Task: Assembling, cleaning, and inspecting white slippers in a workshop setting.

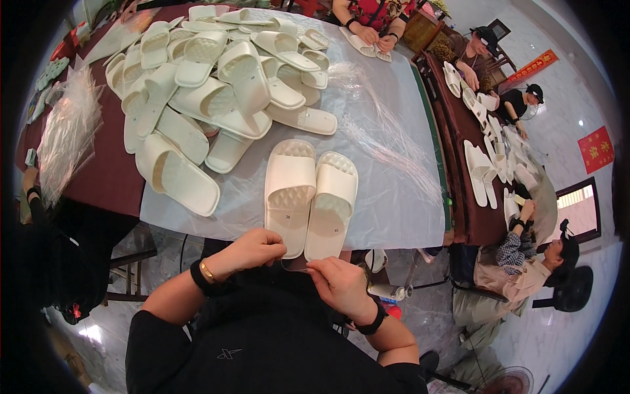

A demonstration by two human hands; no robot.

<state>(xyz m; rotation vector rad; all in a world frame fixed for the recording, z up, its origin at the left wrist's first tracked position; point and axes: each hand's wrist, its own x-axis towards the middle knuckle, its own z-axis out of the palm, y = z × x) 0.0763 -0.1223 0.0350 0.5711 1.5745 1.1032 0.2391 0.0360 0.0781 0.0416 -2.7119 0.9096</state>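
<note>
A pair of cream slide slippers, the left slipper point(289, 203) and the right slipper point(333, 207), lies side by side at the table's near edge, toes pointing away from me. By their heels my left hand point(258, 248) is closed in a pinch. My right hand point(336, 284), also pinching, is a little lower and to the right. Between my fingertips runs a thin clear plastic strand point(295, 266), too fine to make out fully. Beyond the pair, a large heap of matching slippers point(210, 92) covers the table's left side.
Clear plastic strands point(387, 141) lie on the pale sheet point(400, 217) covering the table. Clear plastic bags point(69, 134) rest on the dark red cloth point(111, 164) at left. Opposite, a person's hands point(377, 41) hold slippers. Several people sit at another table point(459, 223) on the right.
</note>
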